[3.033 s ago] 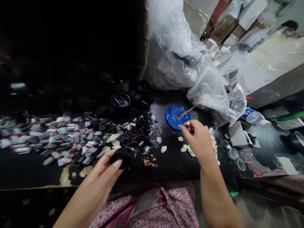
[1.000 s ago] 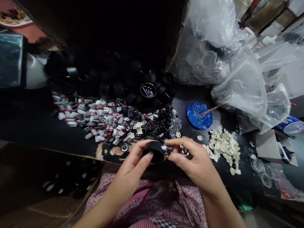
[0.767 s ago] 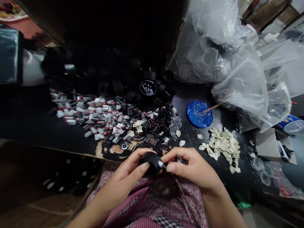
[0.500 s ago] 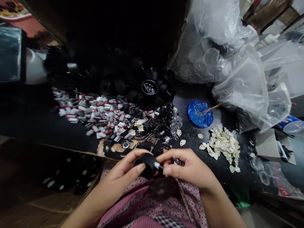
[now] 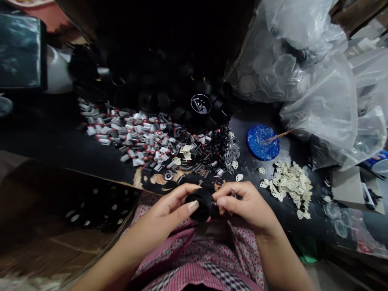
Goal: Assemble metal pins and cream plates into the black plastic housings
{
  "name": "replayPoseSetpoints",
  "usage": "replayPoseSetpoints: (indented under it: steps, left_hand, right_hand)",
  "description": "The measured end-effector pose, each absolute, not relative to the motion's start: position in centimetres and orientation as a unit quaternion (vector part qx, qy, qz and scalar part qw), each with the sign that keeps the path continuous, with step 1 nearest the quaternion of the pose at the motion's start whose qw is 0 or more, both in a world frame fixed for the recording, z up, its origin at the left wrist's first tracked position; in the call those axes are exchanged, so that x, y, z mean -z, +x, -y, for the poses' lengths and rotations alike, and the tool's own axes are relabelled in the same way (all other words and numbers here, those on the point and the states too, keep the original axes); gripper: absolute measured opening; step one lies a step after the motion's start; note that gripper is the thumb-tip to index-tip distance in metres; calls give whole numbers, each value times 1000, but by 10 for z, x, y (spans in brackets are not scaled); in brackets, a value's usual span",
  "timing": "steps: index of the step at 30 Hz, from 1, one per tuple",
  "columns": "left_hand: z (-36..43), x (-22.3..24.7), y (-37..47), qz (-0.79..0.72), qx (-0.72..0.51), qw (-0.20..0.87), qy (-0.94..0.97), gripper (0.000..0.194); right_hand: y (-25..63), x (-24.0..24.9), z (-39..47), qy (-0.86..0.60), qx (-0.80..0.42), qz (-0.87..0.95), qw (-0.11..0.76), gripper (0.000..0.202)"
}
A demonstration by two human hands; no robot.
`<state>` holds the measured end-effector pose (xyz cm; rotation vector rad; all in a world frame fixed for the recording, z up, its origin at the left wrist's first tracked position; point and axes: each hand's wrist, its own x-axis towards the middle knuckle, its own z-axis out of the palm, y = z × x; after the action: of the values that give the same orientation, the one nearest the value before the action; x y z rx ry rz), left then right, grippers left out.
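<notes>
A round black housing (image 5: 200, 204) is held in my left hand (image 5: 176, 206), thumb on its rim and fingers behind it, above my lap. My right hand (image 5: 239, 202) is closed against the housing's right side, pinching a small dark spring (image 5: 214, 203) there. A small metallic piece (image 5: 233, 192) shows between the fingers of that hand; its shape is partly hidden. Just beyond both hands, at the table's front edge, lies a small ring-shaped part (image 5: 168, 176).
White and grey sleeves with red rings (image 5: 136, 135) are heaped at centre left. A blue lid of gel (image 5: 263, 142) holds a stick. Cream plates (image 5: 292, 184) are piled at right. Clear plastic bags (image 5: 321, 101) stand behind, and a dark screen (image 5: 20, 50) is at far left.
The view has shifted, so the table things sit slightly further right. The housing has turned between my hands, and the light-coloured shaft seen beside the spring no longer shows.
</notes>
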<state>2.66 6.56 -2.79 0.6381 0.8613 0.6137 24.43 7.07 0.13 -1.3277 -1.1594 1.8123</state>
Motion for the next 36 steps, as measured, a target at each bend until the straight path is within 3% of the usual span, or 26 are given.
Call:
replayPoseSetpoints:
  steps: [10,13,16,18,29,36]
  left_hand:
    - [-65,31,18,-427,-310,820,223,25]
    - [-71,33,27,-443,-398,789,153,19]
    - [-80,32,41,-429,-476,759,116,13]
    - [-87,32,48,-418,-499,752,107,15]
    - [-84,36,48,-422,-523,732,115,15]
    - [-77,37,49,-431,-521,726,126,30]
  right_hand:
    - [229,-7,-80,-519,-659,484,248,25]
    - [223,-5,-88,-577,-471,631,216,24]
    - [217,0,-98,-621,-206,749,103,22]
    - [214,4,-104,-613,-134,777,37,21]
    - [206,14,-108,-600,-91,794,26,19]
    - [202,14,-106,-616,-90,782,29,20]
